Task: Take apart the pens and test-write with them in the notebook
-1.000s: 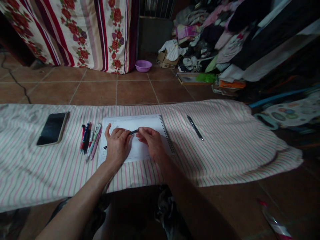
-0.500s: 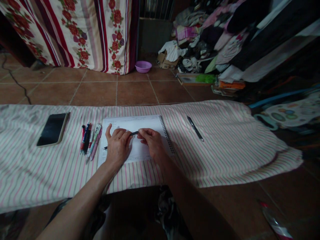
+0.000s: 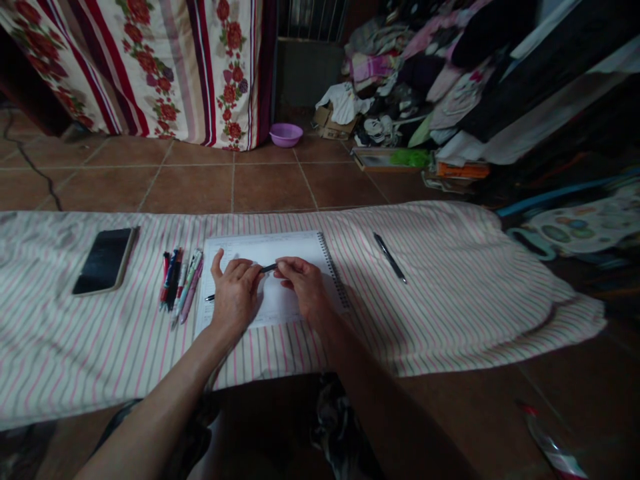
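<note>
A spiral notebook (image 3: 280, 248) lies open on a striped cloth (image 3: 450, 293) spread over the tiled floor. Both my hands rest on its page and share one dark pen (image 3: 269, 268). My left hand (image 3: 234, 295) is curled over the pen's left part, and the tip pokes out past that hand's left side. My right hand (image 3: 304, 288) pinches the pen's right end with its fingertips. Left of the notebook lies a row of several coloured pens (image 3: 179, 283).
A dark phone (image 3: 104, 260) lies on the cloth at the left. A single black pen (image 3: 390, 257) lies right of the notebook. Beyond the cloth are a flowered curtain (image 3: 165, 67), a purple bowl (image 3: 286, 134) and heaped clothes (image 3: 425, 73).
</note>
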The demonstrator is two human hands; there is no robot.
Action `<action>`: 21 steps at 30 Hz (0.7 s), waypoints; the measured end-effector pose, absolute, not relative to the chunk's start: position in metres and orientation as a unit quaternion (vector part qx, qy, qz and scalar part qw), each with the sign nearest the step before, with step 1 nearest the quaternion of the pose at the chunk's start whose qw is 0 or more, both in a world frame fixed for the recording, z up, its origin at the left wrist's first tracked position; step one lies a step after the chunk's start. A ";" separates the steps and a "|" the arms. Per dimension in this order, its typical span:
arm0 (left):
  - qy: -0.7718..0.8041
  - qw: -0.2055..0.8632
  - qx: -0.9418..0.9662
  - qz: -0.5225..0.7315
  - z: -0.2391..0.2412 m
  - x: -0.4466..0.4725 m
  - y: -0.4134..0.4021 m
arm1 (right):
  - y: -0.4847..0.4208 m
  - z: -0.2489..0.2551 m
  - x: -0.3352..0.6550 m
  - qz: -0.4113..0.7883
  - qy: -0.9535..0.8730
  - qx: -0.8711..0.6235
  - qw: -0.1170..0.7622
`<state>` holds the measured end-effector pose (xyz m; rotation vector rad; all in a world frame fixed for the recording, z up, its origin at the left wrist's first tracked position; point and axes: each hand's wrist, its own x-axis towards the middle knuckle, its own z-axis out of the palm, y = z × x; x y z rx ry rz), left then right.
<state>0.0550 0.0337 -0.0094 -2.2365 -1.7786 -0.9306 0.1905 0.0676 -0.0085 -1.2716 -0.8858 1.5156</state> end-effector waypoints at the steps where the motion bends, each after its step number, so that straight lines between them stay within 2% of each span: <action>1: -0.589 0.069 -0.742 -0.311 -0.009 0.055 0.034 | 0.067 -0.008 0.191 0.622 -0.361 -0.514 0.467; 15: -0.582 0.076 -0.743 -0.321 -0.006 0.054 0.034 | 0.068 -0.001 0.193 0.597 -0.412 -0.550 0.415; 21: -0.590 0.068 -0.742 -0.312 -0.006 0.055 0.033 | 0.069 -0.001 0.193 0.600 -0.403 -0.549 0.420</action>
